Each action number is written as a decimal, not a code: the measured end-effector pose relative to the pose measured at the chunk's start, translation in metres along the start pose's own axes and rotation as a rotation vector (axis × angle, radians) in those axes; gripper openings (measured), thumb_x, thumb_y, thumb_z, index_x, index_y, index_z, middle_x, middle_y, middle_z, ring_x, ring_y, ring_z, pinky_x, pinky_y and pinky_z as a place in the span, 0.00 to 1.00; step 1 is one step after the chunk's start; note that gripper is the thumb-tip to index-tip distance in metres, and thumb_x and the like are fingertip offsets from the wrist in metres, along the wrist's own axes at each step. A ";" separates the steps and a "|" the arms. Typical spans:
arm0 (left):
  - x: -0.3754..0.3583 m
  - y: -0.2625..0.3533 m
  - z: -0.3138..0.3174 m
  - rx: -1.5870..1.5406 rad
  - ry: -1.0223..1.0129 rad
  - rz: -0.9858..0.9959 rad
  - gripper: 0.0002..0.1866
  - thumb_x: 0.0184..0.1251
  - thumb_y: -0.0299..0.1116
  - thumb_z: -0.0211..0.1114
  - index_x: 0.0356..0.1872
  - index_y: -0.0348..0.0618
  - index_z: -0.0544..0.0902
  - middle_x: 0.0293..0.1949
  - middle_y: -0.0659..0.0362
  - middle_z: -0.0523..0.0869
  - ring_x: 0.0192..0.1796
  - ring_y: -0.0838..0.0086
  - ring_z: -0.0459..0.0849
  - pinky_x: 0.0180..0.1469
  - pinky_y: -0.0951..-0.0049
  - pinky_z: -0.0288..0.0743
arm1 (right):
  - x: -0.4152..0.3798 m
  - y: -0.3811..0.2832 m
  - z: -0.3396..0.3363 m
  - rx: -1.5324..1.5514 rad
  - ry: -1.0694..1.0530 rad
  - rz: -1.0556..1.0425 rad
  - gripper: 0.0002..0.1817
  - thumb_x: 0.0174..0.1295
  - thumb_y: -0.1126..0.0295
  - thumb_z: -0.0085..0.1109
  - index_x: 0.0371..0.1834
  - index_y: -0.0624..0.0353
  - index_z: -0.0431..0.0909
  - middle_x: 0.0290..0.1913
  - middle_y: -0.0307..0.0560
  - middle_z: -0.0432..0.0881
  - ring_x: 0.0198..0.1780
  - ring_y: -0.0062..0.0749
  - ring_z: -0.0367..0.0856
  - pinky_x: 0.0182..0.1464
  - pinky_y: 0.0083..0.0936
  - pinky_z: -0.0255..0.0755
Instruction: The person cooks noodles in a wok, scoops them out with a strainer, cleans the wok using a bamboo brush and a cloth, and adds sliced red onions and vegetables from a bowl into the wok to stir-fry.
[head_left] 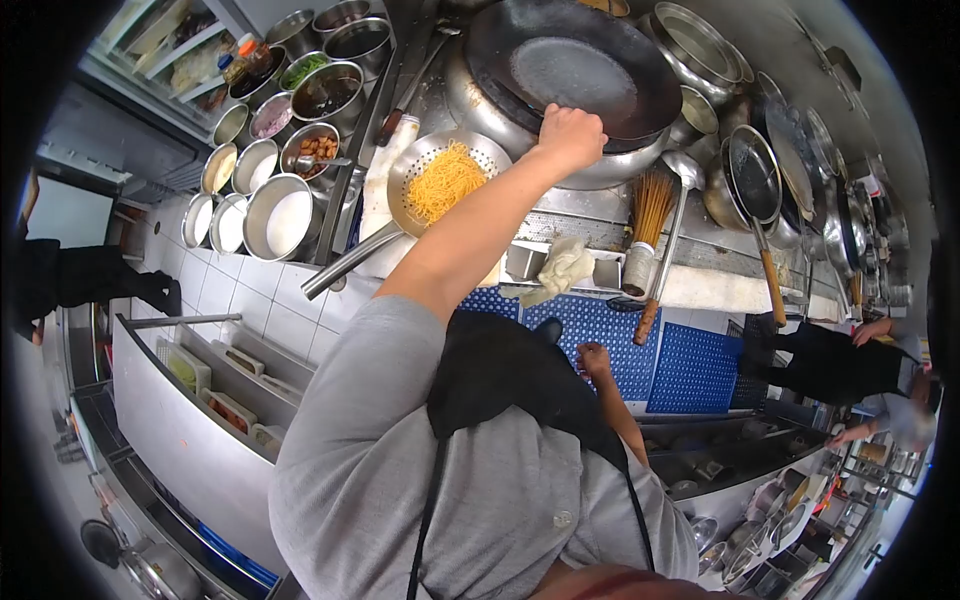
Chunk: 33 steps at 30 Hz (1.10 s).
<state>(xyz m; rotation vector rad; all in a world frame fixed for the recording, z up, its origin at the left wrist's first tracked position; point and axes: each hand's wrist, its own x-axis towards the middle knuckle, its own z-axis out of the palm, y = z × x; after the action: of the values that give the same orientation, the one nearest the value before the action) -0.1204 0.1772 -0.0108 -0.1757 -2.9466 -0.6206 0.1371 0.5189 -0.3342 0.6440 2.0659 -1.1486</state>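
A large dark wok [520, 105] rests on the stove ring, its middle pale and shiny. My left hand [572, 135] is closed on the wok's near rim; the fingers' undersides are hidden. Under my left forearm lies a perforated metal strainer [398, 180] heaped with yellow noodles [446, 183], its handle pointing toward the lower left. My right hand [593, 362] hangs low by my side, below the stove edge, fingers curled and nothing visible in them. A bamboo wok brush [652, 205] and a long ladle [672, 235] lie right of the wok.
Several metal pots [281, 217] of sauces and ingredients stand at the left. A crumpled cloth [560, 268] lies on the stove's front edge. Pans and strainers [753, 175] line the right. Another person [840, 360] stands at the right; a dark-clothed person [90, 275] is at far left.
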 end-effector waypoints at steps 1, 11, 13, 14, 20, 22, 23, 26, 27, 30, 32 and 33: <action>-0.003 -0.004 0.001 -0.048 0.045 0.034 0.16 0.66 0.44 0.65 0.42 0.40 0.88 0.44 0.46 0.88 0.55 0.54 0.84 0.58 0.54 0.70 | 0.006 0.003 0.000 0.014 -0.013 0.009 0.15 0.67 0.61 0.61 0.48 0.61 0.84 0.25 0.41 0.81 0.22 0.26 0.80 0.19 0.29 0.76; -0.180 -0.078 -0.011 -0.289 0.327 0.048 0.32 0.60 0.37 0.72 0.67 0.43 0.76 0.67 0.43 0.72 0.70 0.49 0.68 0.71 0.55 0.63 | 0.008 0.021 0.009 -0.114 0.041 -0.066 0.13 0.66 0.61 0.62 0.44 0.60 0.86 0.24 0.44 0.82 0.23 0.30 0.82 0.19 0.30 0.74; -0.229 -0.112 -0.020 -0.185 0.366 -0.087 0.26 0.59 0.33 0.73 0.60 0.41 0.81 0.62 0.44 0.78 0.66 0.50 0.74 0.68 0.56 0.68 | 0.055 0.078 0.008 -0.226 0.040 -0.217 0.14 0.65 0.61 0.62 0.42 0.61 0.86 0.24 0.46 0.82 0.23 0.32 0.83 0.20 0.31 0.75; -0.251 -0.128 -0.027 -0.135 0.382 -0.157 0.23 0.58 0.31 0.74 0.56 0.40 0.84 0.58 0.44 0.81 0.63 0.50 0.77 0.66 0.56 0.70 | 0.018 0.046 0.006 -0.165 -0.006 -0.089 0.15 0.64 0.60 0.62 0.40 0.62 0.85 0.24 0.48 0.82 0.22 0.35 0.83 0.20 0.32 0.76; -0.322 -0.154 -0.052 -0.393 0.239 -0.406 0.11 0.63 0.31 0.71 0.43 0.35 0.87 0.41 0.50 0.89 0.44 0.63 0.88 0.48 0.67 0.80 | 0.001 0.010 0.006 -0.237 -0.130 0.033 0.15 0.65 0.59 0.64 0.44 0.60 0.83 0.29 0.42 0.81 0.24 0.28 0.79 0.20 0.30 0.75; -0.319 -0.143 -0.044 -0.822 -0.035 -0.381 0.11 0.65 0.32 0.70 0.44 0.36 0.87 0.40 0.53 0.89 0.43 0.69 0.87 0.48 0.70 0.80 | 0.011 -0.009 0.012 -0.301 -0.110 0.035 0.17 0.65 0.61 0.64 0.50 0.60 0.80 0.28 0.40 0.79 0.22 0.26 0.75 0.18 0.29 0.71; -0.315 -0.138 -0.034 -0.876 -0.191 -0.341 0.12 0.65 0.33 0.70 0.45 0.36 0.87 0.40 0.54 0.90 0.43 0.72 0.87 0.48 0.71 0.79 | 0.014 -0.021 0.017 -0.163 -0.106 0.014 0.20 0.66 0.61 0.65 0.55 0.60 0.77 0.28 0.40 0.79 0.23 0.25 0.75 0.18 0.28 0.71; -0.302 -0.124 0.020 -0.763 -0.486 -0.134 0.15 0.64 0.40 0.70 0.43 0.39 0.89 0.38 0.51 0.90 0.42 0.63 0.88 0.48 0.65 0.79 | -0.009 -0.086 0.037 0.117 -0.044 -0.088 0.31 0.66 0.59 0.67 0.68 0.57 0.67 0.32 0.41 0.81 0.28 0.25 0.78 0.24 0.27 0.75; -0.299 -0.124 0.046 -0.730 -0.558 -0.099 0.16 0.65 0.40 0.69 0.45 0.39 0.88 0.40 0.51 0.90 0.43 0.64 0.88 0.49 0.66 0.79 | -0.029 -0.113 0.045 0.165 -0.066 -0.142 0.27 0.65 0.58 0.67 0.64 0.57 0.72 0.32 0.42 0.82 0.27 0.25 0.79 0.24 0.24 0.74; -0.312 -0.143 0.144 -0.640 -0.673 -0.135 0.19 0.64 0.44 0.69 0.46 0.39 0.88 0.44 0.47 0.89 0.47 0.56 0.88 0.52 0.60 0.80 | -0.031 -0.144 0.060 -0.038 -0.151 -0.254 0.18 0.65 0.55 0.66 0.50 0.56 0.83 0.31 0.44 0.84 0.27 0.27 0.80 0.27 0.26 0.75; -0.333 -0.171 0.194 -0.347 -0.805 -0.180 0.18 0.63 0.43 0.67 0.46 0.39 0.88 0.47 0.47 0.89 0.49 0.53 0.88 0.54 0.60 0.80 | -0.031 -0.136 0.065 -0.253 -0.208 -0.367 0.17 0.64 0.54 0.65 0.39 0.57 0.86 0.28 0.45 0.84 0.26 0.28 0.80 0.29 0.28 0.75; -0.345 -0.184 0.213 -0.198 -0.865 -0.200 0.18 0.63 0.42 0.67 0.46 0.39 0.88 0.48 0.47 0.89 0.50 0.52 0.88 0.56 0.59 0.80 | -0.031 -0.124 0.066 -0.344 -0.232 -0.451 0.17 0.64 0.53 0.65 0.33 0.59 0.86 0.26 0.45 0.83 0.27 0.28 0.79 0.30 0.29 0.74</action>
<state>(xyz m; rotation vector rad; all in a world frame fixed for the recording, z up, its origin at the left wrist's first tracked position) 0.1734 0.0665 -0.3270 -0.2106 -3.7508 -1.0970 0.0924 0.3978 -0.2701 -0.1242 2.1864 -1.0055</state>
